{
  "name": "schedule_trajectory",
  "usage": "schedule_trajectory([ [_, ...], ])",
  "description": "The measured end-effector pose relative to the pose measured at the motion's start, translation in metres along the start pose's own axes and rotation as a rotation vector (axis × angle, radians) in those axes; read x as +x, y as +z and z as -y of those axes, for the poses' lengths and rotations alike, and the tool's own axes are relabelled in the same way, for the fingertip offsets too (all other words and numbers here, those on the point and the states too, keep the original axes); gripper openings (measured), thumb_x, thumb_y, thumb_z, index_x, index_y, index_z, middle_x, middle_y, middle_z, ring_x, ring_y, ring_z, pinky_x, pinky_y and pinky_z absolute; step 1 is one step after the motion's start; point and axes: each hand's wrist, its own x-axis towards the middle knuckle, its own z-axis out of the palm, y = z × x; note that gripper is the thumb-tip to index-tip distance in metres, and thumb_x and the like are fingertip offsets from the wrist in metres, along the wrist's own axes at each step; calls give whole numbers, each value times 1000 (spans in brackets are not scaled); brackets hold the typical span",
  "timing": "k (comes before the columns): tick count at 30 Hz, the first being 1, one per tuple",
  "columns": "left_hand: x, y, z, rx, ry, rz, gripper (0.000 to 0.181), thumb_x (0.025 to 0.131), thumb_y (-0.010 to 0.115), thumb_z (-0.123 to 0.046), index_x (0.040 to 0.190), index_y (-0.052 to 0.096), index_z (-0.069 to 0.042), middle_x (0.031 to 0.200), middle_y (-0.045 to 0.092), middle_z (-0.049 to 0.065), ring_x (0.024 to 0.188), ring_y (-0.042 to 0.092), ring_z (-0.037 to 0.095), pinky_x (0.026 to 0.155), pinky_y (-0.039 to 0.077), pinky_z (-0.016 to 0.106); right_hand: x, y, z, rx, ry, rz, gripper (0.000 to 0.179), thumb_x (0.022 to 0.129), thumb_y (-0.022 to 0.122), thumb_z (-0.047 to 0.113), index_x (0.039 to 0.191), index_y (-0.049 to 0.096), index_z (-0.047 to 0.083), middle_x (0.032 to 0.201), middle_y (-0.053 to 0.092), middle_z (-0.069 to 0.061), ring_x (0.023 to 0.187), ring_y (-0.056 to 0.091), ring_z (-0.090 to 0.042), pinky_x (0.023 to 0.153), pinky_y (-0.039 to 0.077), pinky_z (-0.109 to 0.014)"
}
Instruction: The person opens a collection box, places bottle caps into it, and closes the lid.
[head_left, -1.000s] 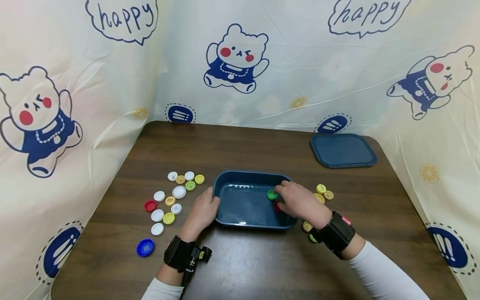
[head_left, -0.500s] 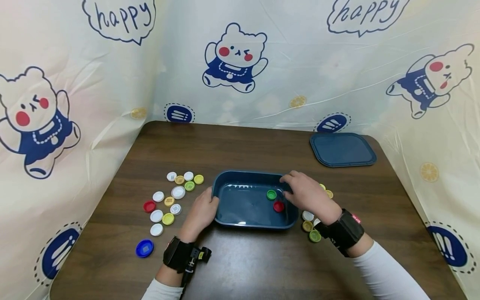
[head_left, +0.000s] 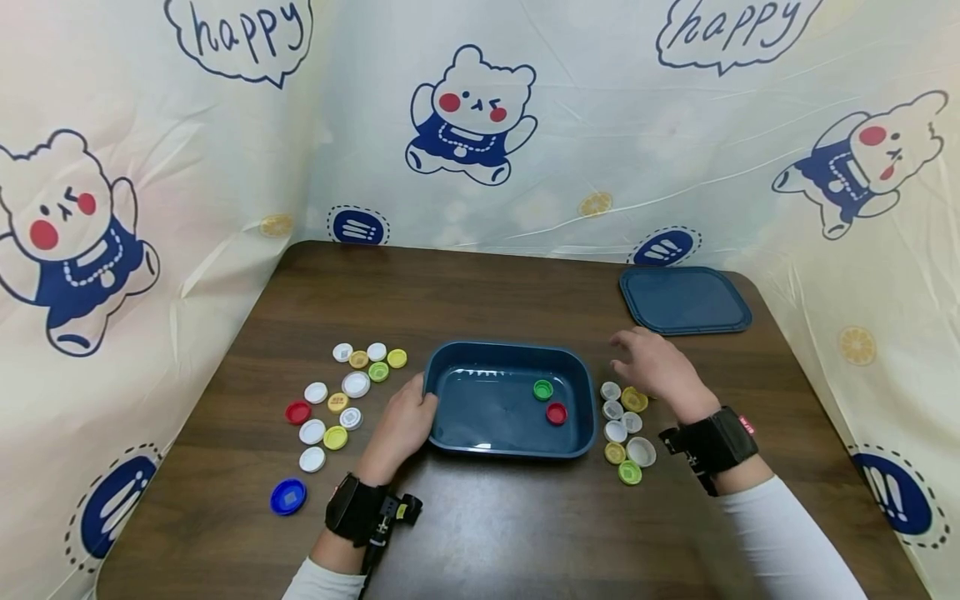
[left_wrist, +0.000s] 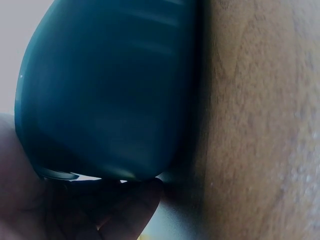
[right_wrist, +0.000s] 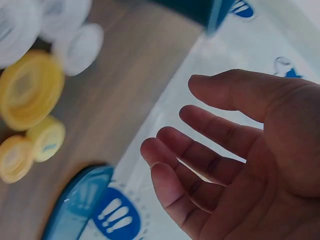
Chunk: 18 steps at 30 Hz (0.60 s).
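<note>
My left hand (head_left: 400, 422) holds the left end of a dark blue plastic box (head_left: 480, 433). In the left wrist view its fingers (left_wrist: 142, 205) lie against the box's outer wall. Inside the box are a green bottle cap (head_left: 543, 390) and a red bottle cap (head_left: 556, 413). To the right of the box my right hand (head_left: 660, 367) hovers above the table with relaxed fingers and an empty palm. Below and beside it lie white caps (head_left: 641, 452), a large yellow cap (head_left: 633, 399) partly overlapped by the hand's side, and a light green cap (head_left: 630, 472).
A flat dark blue lid (head_left: 686, 300) lies at the back right of the brown table (head_left: 480, 533). Left of the box are scattered white, yellow, green and red caps (head_left: 298, 412), plus a larger blue cap (head_left: 288, 497). A printed sheet (head_left: 480, 217) hangs behind.
My right hand has let go of the red cap in the box, then lifted out and moved right, past the box's edge. The left hand stays at the box.
</note>
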Motion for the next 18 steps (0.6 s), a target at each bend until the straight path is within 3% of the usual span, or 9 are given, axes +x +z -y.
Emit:
schedule_trajectory([
  [8,0,-1,1,9,15,-5,36,102,39,-14,132,54,-2,124,59,16,108,53,28,95,45,50,9,8,-24,-17,83,82,43,98,62,18,136,57,-3,134,56,-28,124,52,-45,98,46,-59],
  [18,0,-1,2,5,7,1,33,102,39,-14,128,55,-3,121,59,14,105,53,27,92,45,48,15,23,-45,-1,112,148,39,98,62,17,132,59,-2,134,55,-29,121,54,-46,94,47,-58],
])
